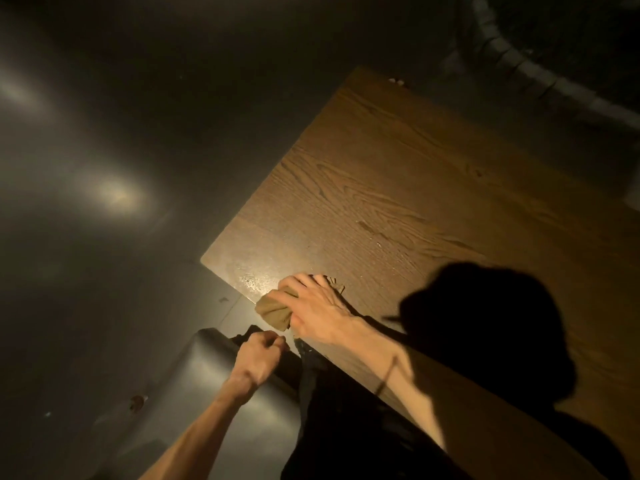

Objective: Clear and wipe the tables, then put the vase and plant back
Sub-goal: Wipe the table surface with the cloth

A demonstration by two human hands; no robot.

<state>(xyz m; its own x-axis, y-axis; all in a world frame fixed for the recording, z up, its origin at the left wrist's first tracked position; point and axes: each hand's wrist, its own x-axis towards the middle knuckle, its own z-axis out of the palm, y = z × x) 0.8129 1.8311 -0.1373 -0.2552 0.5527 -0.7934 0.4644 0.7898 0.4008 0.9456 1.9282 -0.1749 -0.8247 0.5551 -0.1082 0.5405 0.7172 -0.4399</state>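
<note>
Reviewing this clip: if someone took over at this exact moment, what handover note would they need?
Right hand presses a bunched tan cloth on the wooden table at its near left corner.
Left hand is loosely curled and holds nothing, off the table edge above a dark chair.
Done: the visible tabletop carries no items; a wet sheen shows beside the cloth.
Left: finish wiping, then return the vase and plant, neither in view.
</note>
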